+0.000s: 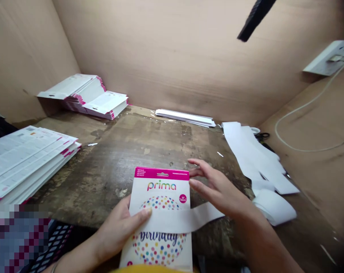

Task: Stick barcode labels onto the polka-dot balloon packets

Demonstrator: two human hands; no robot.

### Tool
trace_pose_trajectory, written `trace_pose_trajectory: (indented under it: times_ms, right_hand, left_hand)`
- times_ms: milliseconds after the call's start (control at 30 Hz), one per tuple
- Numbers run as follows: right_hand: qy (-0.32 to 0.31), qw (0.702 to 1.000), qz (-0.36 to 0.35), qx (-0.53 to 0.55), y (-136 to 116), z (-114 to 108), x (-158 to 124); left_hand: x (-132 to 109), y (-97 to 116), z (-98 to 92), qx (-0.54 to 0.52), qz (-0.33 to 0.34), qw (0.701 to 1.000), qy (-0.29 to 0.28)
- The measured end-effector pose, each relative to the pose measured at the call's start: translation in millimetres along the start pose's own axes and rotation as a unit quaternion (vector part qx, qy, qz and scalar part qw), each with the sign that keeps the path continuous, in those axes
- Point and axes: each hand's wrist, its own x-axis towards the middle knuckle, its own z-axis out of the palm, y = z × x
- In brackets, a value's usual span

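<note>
Pink-topped "prima" birthday card (160,189) sits at the surface's (109,178) near edge, gripped by the left hand (117,227), its thumb pinning a white paper strip (186,219) across the front. The half-open right hand (217,189) touches the card's side, with more strips (259,163) off to the right.

Room over worn wooden bench (149,140), paper strips (257,159) blocking right, stacked cards (26,163) left

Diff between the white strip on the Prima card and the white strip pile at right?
The single white paper strip lies across the pink-topped Prima birthday card, under the left hand; the pile of white paper strips is many loose overlapping bands on the worn bench top, untouched. Both are plain white paper.
</note>
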Motion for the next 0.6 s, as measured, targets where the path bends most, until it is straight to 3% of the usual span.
trace_pose_trajectory:
  times_ms: [100,200,333,433,500,600]
  right_hand:
    - [-0.120,0.984,0.045,0.124,14.3,-2.3,-14.2]
    - [-0.148,0.979,0.075,0.119,17.9,1.6,-24.8]
    - [-0.087,0.994,0.060,0.034,20.9,5.7,-30.3]
    - [-0.032,0.994,0.007,-0.109,20.4,6.9,-34.7]
    - [0.062,0.978,-0.040,-0.196,12.1,9.3,-40.3]
    - [0.231,0.937,-0.127,-0.230,-13.4,23.6,-48.2]
  left_hand:
    - [-1.4,-0.8,0.4,-0.006,-0.015,1.000,0.016]
    - [-1.6,-2.0,1.6,-0.007,-0.022,0.999,0.032]
    - [-3.1,-3.2,5.2,-0.019,-0.009,0.998,0.052]
    - [-5.8,-0.2,7.7,-0.008,0.001,0.998,0.064]
    - [-6.5,4.2,9.2,0.003,0.009,0.997,0.075]
    - [-3.4,12.5,12.8,0.032,0.048,0.993,0.100]
